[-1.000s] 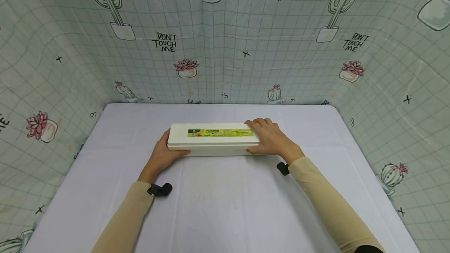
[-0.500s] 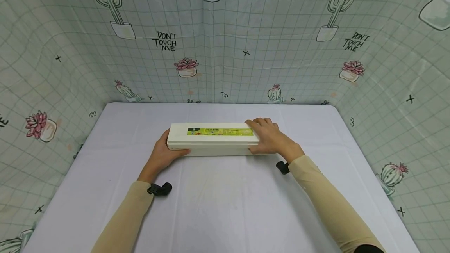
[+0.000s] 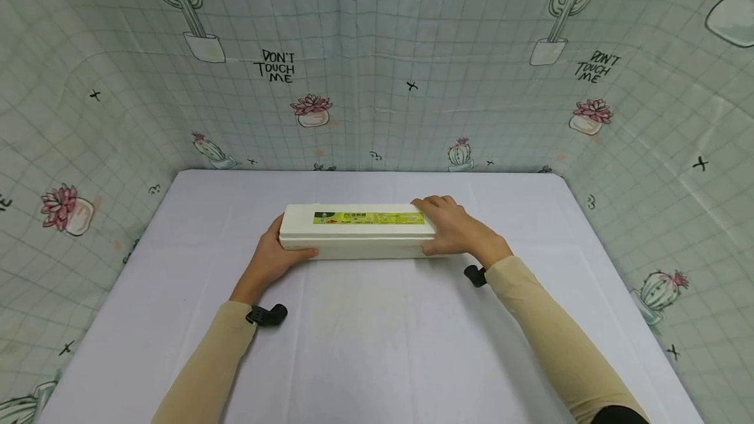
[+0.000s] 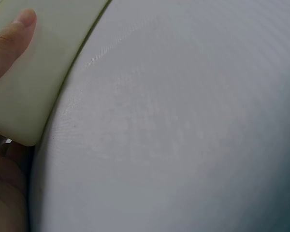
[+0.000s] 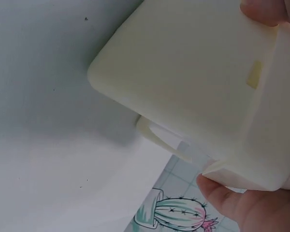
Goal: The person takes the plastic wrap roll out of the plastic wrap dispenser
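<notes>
A long cream-white cling film box [image 3: 356,250] with a yellow-green label lies crosswise on the white table in the head view. My left hand [image 3: 273,257] grips its left end, thumb along the front face and fingers round the side. At the right end my right hand [image 3: 456,228] holds the box, thumb low on the front and fingers over the lid towards the back. The left wrist view shows the left thumb [image 4: 14,41] flat on the box's front. Seen from the right wrist, fingertips [image 5: 222,195] touch the lid's edge, where a thin loop-like part sticks out.
A white cloth [image 3: 353,345] covers the table. Behind it and at both sides hangs a grid-patterned curtain [image 3: 383,70] printed with cacti. Black wrist cameras sit on the left wrist [image 3: 268,315] and the right wrist [image 3: 474,275].
The right thumb has slid slightly to the right along the box's front. Both hands keep their places at the ends, and the box lies still.
</notes>
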Action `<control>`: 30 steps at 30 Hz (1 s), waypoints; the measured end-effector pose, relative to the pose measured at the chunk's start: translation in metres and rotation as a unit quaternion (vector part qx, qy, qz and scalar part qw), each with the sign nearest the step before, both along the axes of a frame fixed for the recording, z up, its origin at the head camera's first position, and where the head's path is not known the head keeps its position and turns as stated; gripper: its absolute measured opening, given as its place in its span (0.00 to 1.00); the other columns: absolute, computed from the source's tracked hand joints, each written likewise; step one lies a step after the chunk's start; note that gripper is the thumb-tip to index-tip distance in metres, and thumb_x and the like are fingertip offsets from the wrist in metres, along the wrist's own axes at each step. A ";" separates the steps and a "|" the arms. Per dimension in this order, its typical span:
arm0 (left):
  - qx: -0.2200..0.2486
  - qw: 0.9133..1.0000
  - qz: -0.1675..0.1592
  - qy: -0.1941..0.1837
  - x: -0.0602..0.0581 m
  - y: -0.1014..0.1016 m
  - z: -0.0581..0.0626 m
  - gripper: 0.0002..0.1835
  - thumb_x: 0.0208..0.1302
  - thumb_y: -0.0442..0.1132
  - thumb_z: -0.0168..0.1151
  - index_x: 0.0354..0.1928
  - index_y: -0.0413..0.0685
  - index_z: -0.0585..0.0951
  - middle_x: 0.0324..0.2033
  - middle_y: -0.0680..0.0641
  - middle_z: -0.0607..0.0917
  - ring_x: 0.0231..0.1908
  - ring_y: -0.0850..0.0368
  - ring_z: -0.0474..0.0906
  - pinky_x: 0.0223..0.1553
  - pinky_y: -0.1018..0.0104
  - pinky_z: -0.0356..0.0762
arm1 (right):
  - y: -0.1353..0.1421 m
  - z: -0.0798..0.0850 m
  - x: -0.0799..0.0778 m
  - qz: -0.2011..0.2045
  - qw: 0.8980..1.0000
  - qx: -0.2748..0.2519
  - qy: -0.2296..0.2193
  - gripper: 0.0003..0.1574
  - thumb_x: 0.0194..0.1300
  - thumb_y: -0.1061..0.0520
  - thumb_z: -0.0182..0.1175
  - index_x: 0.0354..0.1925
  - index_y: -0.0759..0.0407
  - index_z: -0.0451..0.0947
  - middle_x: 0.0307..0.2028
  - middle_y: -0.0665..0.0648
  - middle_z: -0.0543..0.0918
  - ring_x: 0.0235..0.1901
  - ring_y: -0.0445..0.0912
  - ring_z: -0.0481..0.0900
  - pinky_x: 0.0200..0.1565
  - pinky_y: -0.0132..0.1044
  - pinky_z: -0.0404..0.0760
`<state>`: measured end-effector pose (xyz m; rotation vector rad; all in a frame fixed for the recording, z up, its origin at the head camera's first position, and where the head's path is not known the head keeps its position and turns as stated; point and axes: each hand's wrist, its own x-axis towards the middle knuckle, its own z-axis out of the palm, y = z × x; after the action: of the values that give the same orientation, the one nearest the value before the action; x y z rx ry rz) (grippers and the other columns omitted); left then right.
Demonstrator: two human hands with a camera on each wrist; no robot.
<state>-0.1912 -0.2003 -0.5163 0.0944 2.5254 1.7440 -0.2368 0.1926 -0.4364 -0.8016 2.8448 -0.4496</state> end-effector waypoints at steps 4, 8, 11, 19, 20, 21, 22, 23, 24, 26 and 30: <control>0.008 1.000 -0.003 0.003 0.001 0.000 0.002 0.62 0.53 0.44 0.83 0.83 0.50 0.50 0.73 0.39 0.69 0.68 0.41 0.69 0.70 0.43 0.65 | -0.002 0.002 0.000 0.003 1.000 0.003 0.010 0.56 0.49 0.48 0.71 0.75 0.51 0.64 0.68 0.61 0.73 0.64 0.60 0.69 0.61 0.63 0.68; 0.009 1.000 -0.006 0.002 0.003 0.001 0.007 0.62 0.54 0.43 0.82 0.83 0.48 0.50 0.73 0.38 0.68 0.68 0.41 0.69 0.70 0.42 0.65 | 0.000 0.000 0.000 0.003 1.000 0.017 0.022 0.59 0.52 0.35 0.75 0.76 0.48 0.64 0.68 0.60 0.73 0.66 0.61 0.68 0.62 0.65 0.67; 0.002 1.000 -0.007 0.006 0.003 0.001 0.006 0.62 0.53 0.45 0.83 0.82 0.49 0.51 0.73 0.39 0.69 0.66 0.42 0.70 0.69 0.42 0.66 | 0.002 -0.002 -0.001 0.004 0.999 0.018 0.029 0.63 0.49 0.26 0.75 0.76 0.47 0.65 0.70 0.61 0.72 0.70 0.63 0.66 0.63 0.68 0.66; 0.003 1.000 -0.006 0.014 0.001 -0.002 0.002 0.61 0.53 0.45 0.83 0.82 0.51 0.52 0.72 0.40 0.70 0.67 0.42 0.70 0.69 0.42 0.65 | 0.001 -0.006 -0.003 0.013 0.999 -0.022 0.036 0.61 0.51 0.25 0.73 0.76 0.46 0.67 0.69 0.62 0.73 0.68 0.63 0.69 0.65 0.66 0.68; 0.002 1.000 -0.006 0.013 0.001 -0.002 0.002 0.61 0.53 0.45 0.83 0.82 0.51 0.52 0.73 0.41 0.70 0.67 0.42 0.70 0.70 0.42 0.65 | 0.002 -0.007 -0.003 0.012 0.999 -0.025 0.037 0.60 0.52 0.25 0.73 0.76 0.45 0.67 0.69 0.62 0.74 0.67 0.63 0.69 0.65 0.66 0.68; 0.001 1.000 -0.006 0.012 0.000 -0.002 0.001 0.61 0.53 0.45 0.83 0.82 0.51 0.52 0.73 0.41 0.70 0.67 0.42 0.70 0.70 0.42 0.65 | 0.002 -0.007 -0.003 0.011 0.999 -0.028 0.037 0.60 0.52 0.25 0.73 0.76 0.45 0.67 0.69 0.63 0.74 0.67 0.63 0.69 0.65 0.66 0.68; 0.001 1.000 -0.008 0.012 0.000 -0.001 0.001 0.62 0.53 0.46 0.83 0.82 0.50 0.52 0.73 0.40 0.70 0.68 0.42 0.70 0.70 0.42 0.65 | 0.002 -0.008 -0.003 0.009 0.999 -0.028 0.037 0.60 0.52 0.25 0.72 0.76 0.45 0.67 0.69 0.62 0.74 0.67 0.63 0.69 0.65 0.66 0.68; 0.001 1.000 -0.009 0.010 0.000 -0.001 0.000 0.62 0.52 0.46 0.83 0.82 0.50 0.51 0.73 0.41 0.70 0.68 0.43 0.70 0.70 0.43 0.66 | 0.003 -0.008 -0.002 0.006 0.999 -0.029 0.036 0.60 0.52 0.25 0.72 0.76 0.45 0.67 0.69 0.62 0.74 0.67 0.63 0.69 0.65 0.66 0.68; 0.003 1.000 -0.010 0.010 0.000 -0.001 0.000 0.62 0.52 0.47 0.83 0.82 0.51 0.52 0.73 0.41 0.70 0.68 0.43 0.70 0.70 0.43 0.66 | 0.003 -0.008 -0.002 0.003 0.999 -0.029 0.036 0.60 0.52 0.25 0.72 0.76 0.44 0.67 0.69 0.62 0.74 0.67 0.63 0.69 0.65 0.66 0.68; 0.003 1.000 -0.012 0.011 -0.001 -0.001 -0.002 0.63 0.52 0.47 0.83 0.82 0.51 0.52 0.73 0.42 0.70 0.67 0.44 0.70 0.69 0.44 0.66 | 0.004 -0.009 -0.001 -0.001 0.999 -0.030 0.033 0.60 0.52 0.25 0.73 0.76 0.44 0.67 0.69 0.61 0.74 0.67 0.63 0.68 0.65 0.66 0.68; 0.012 1.000 -0.015 0.020 -0.001 -0.002 -0.002 0.61 0.52 0.46 0.83 0.82 0.52 0.53 0.71 0.42 0.72 0.65 0.44 0.71 0.68 0.44 0.68 | 0.003 -0.010 -0.002 -0.001 0.999 -0.040 0.033 0.60 0.52 0.26 0.73 0.76 0.44 0.67 0.68 0.61 0.75 0.67 0.63 0.68 0.64 0.66 0.68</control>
<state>-0.1922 -0.2023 -0.5185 0.1688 2.5184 1.7783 -0.2385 0.1959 -0.4465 -0.8437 2.9047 -0.5516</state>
